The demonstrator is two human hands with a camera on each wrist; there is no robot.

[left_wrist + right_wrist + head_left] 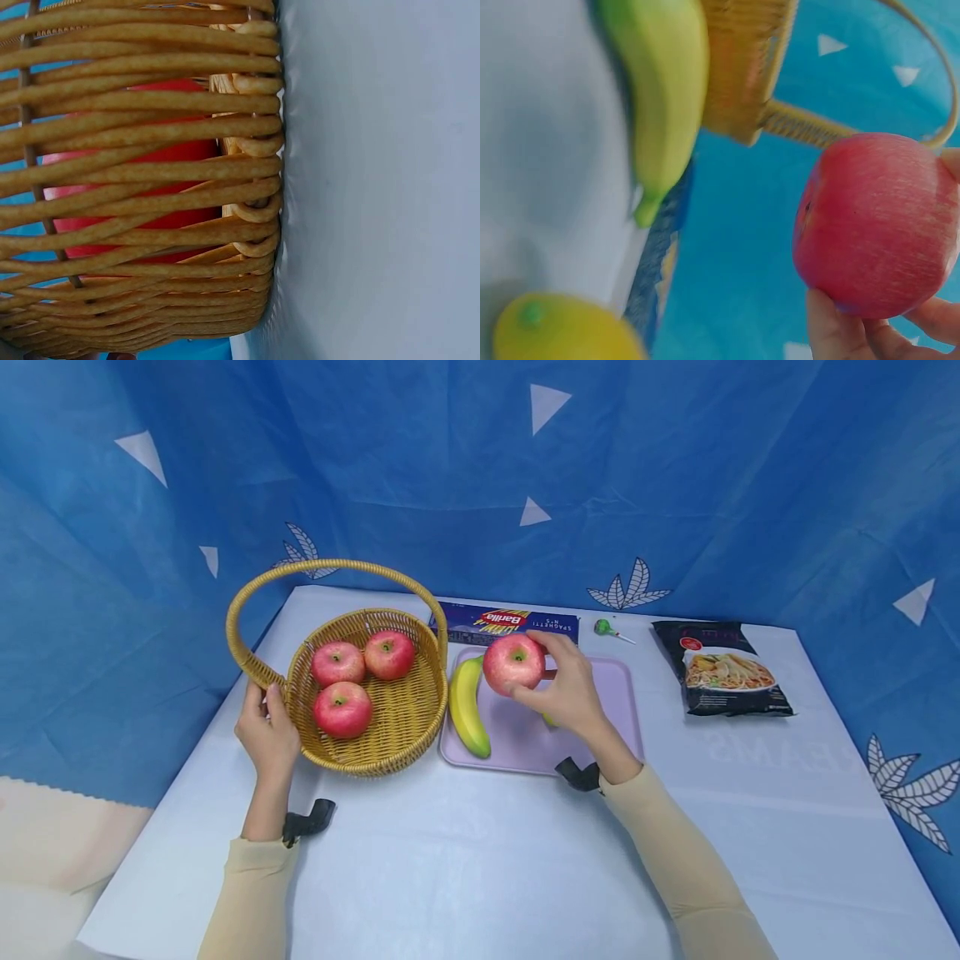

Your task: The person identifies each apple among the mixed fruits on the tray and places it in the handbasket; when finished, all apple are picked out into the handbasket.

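Note:
My right hand grips a red apple between thumb and fingers, above the lilac tray. The right wrist view shows the same apple close up, fingertips against its side. With my left hand I hold the wicker basket where its handle meets the left rim. Inside the basket lie three apples; red shows through the weave in the left wrist view. A banana lies along the tray's left side. A yellow fruit, perhaps a lemon, is mostly hidden under my right hand in the head view.
Behind the tray lies a blue Barilla spaghetti box. A green lollipop is right of it, and a black noodle packet lies farther right. The basket's tall handle arches upward. A blue curtain hangs behind the white table.

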